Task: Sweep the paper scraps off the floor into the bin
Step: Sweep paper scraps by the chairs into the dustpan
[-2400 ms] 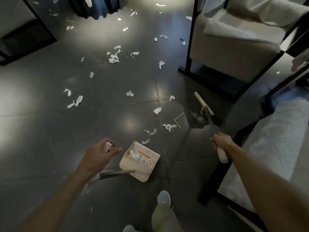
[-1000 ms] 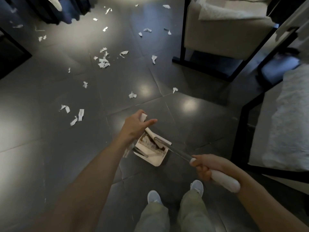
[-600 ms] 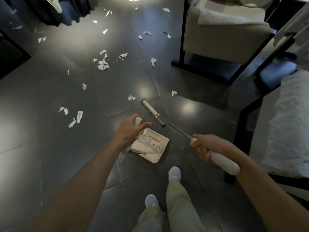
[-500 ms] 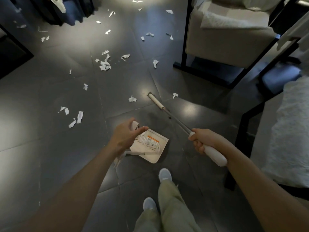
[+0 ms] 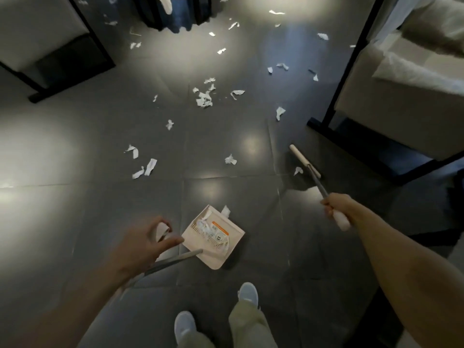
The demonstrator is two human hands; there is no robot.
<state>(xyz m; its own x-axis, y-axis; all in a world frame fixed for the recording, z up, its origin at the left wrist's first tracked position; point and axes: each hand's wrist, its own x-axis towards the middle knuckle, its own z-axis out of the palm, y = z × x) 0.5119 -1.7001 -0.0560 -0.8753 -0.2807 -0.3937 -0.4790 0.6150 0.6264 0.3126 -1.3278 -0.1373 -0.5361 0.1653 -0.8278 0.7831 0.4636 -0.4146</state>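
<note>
Nearest you, your pale shoes (image 5: 185,325) stand on the dark tiled floor (image 5: 62,209). Just ahead, your left hand (image 5: 148,243) has its fingers curled round the white grip that tops a long grey handle (image 5: 175,260), with the thumb laid out toward the pan. That handle runs down to the dustpan (image 5: 214,261), which rests on the floor just beyond your right shoe with its open lip turned away from you and to the right. It holds a heap of crumpled paper scraps (image 5: 213,232) over an orange label. One scrap (image 5: 226,210) lies touching the pan's far lip, partly off it. To the right, your right hand (image 5: 335,204) is clamped on the broom shaft (image 5: 317,182) where the grey tube meets its white grip, fingers wrapped tight round it. The broom head (image 5: 303,159) sits on the floor farther out, near the black base of the pale armchair (image 5: 391,109) at the floor's right edge, and a small scrap (image 5: 298,170) lies just beside it on the left. Past the pan, toward the middle of the floor, a single scrap (image 5: 230,160) lies alone, with a few strips (image 5: 144,167) well to its left. Farther on lies a thicker cluster (image 5: 204,99), and more bits are scattered up to the far edge. A dark blue object (image 5: 175,13) stands there; what it is cannot be made out. A dark-framed piece of furniture (image 5: 50,46) fills the floor's far left corner.
</note>
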